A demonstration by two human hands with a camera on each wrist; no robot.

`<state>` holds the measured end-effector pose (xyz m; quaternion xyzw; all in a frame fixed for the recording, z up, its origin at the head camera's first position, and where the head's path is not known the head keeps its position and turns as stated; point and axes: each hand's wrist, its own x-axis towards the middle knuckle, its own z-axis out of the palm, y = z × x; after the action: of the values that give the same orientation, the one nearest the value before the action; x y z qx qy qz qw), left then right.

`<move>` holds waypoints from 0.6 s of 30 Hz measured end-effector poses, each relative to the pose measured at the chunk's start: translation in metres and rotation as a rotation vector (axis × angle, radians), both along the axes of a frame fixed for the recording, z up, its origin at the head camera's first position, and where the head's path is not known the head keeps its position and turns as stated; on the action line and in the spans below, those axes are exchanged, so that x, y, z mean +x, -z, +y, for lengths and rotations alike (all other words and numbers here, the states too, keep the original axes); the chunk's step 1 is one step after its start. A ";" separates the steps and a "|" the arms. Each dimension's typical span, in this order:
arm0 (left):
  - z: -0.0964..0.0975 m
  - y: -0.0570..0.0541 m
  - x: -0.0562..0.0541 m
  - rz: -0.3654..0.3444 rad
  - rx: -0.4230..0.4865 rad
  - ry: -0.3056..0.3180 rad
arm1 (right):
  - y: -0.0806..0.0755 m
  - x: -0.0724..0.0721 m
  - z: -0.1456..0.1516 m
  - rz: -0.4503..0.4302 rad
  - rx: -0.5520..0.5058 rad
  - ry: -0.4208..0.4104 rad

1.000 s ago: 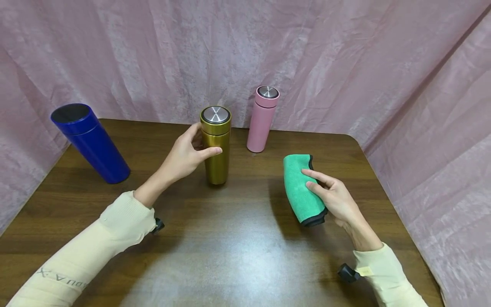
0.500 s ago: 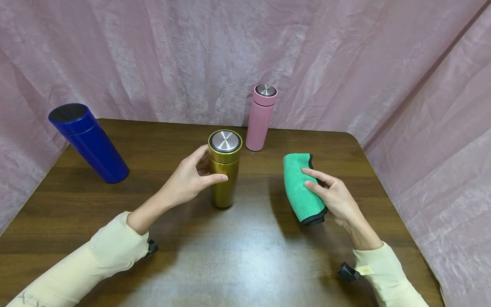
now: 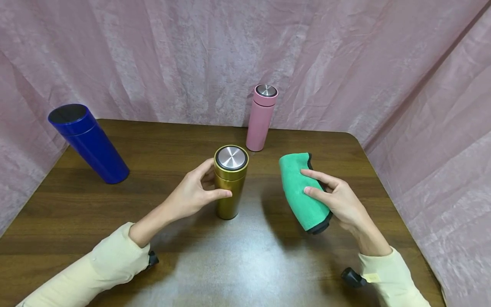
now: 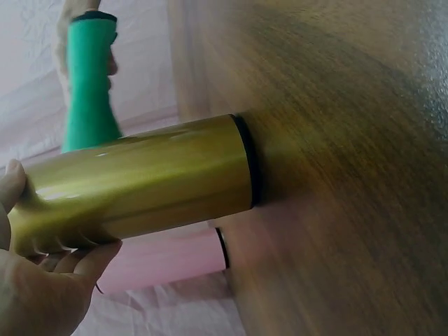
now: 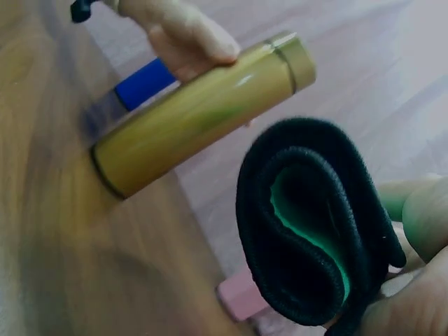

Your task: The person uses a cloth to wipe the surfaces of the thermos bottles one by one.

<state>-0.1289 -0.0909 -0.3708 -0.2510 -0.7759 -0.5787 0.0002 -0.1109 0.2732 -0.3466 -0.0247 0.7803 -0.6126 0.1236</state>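
Note:
My left hand (image 3: 193,192) grips a gold thermos bottle (image 3: 229,187) by its upper body, thumb across the front and fingers behind. It stands upright with a brushed-metal disc on its lid; in the left wrist view the bottle's dark-rimmed base (image 4: 246,161) is close over the wood. My right hand (image 3: 341,200) pinches a folded green cloth (image 3: 301,187) with black edging, thumb and a finger on its near face. In the right wrist view the rolled end of the cloth (image 5: 308,224) shows its black border in layers. A gap separates cloth and bottle.
A pink thermos bottle (image 3: 261,121) stands near the table's back edge. At the left stands a larger blue thermos bottle (image 3: 93,147). Pink curtain (image 3: 172,55) hangs behind and to the right of the brown wooden table (image 3: 184,264).
The left hand has brought the gold thermos bottle toward the near side and slightly right. The right hand, still holding the cloth, has shifted a little nearer in the last half second.

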 end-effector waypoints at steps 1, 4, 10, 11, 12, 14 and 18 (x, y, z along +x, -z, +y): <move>0.000 0.000 0.000 -0.002 0.001 0.000 | -0.005 0.002 -0.001 0.015 -0.010 -0.024; -0.002 0.001 0.002 -0.005 0.000 -0.003 | -0.021 0.009 -0.005 0.073 -0.060 -0.104; -0.003 0.003 0.002 -0.006 0.001 0.008 | -0.052 0.016 -0.020 0.195 -0.109 -0.245; -0.002 0.003 0.002 -0.009 0.003 0.010 | -0.057 0.017 -0.024 0.208 -0.108 -0.258; -0.002 0.004 0.002 -0.011 0.004 0.013 | -0.061 0.017 -0.028 0.215 -0.111 -0.268; -0.002 0.005 0.002 -0.013 0.009 0.020 | -0.068 0.017 -0.037 0.215 -0.123 -0.279; -0.002 0.006 0.001 -0.012 0.007 0.031 | -0.078 0.012 -0.057 0.199 -0.132 -0.295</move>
<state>-0.1277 -0.0926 -0.3769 -0.2598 -0.7699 -0.5828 -0.0125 -0.0990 0.2161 -0.2690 -0.2072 0.7348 -0.6321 0.1326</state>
